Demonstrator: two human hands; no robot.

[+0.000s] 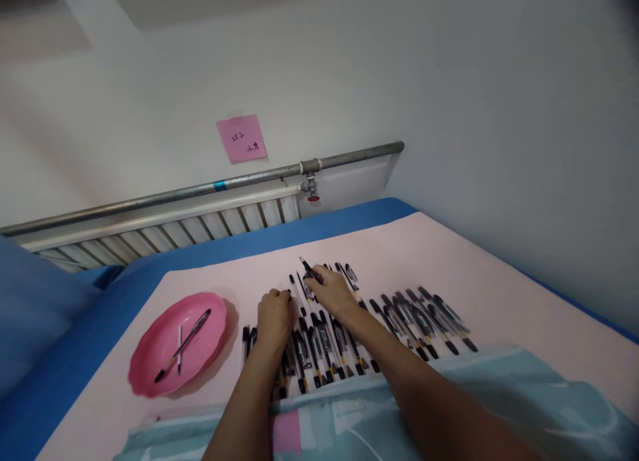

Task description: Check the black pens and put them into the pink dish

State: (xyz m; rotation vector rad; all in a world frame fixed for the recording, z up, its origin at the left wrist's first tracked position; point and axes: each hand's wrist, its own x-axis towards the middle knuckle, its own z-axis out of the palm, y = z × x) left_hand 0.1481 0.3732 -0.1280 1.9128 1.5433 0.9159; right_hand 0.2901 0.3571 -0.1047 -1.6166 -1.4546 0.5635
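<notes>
A long row of black pens (414, 318) lies side by side on a pale pink sheet (499, 275). My right hand (333, 293) is closed around one black pen (308, 268), its tip pointing up and away from me. My left hand (274, 318) rests just to the left of it, fingers curled down onto the pens beneath; what it grips is hidden. A pink oval dish (172, 344) to the left holds one black pen (184, 344) and a thin white refill.
The pink sheet covers a blue surface (90, 328). A radiator (164, 228) and a metal pipe (249, 178) run along the white wall, with a pink sticky note (241, 138) above. A light blue patterned cloth (449, 414) lies across the near edge.
</notes>
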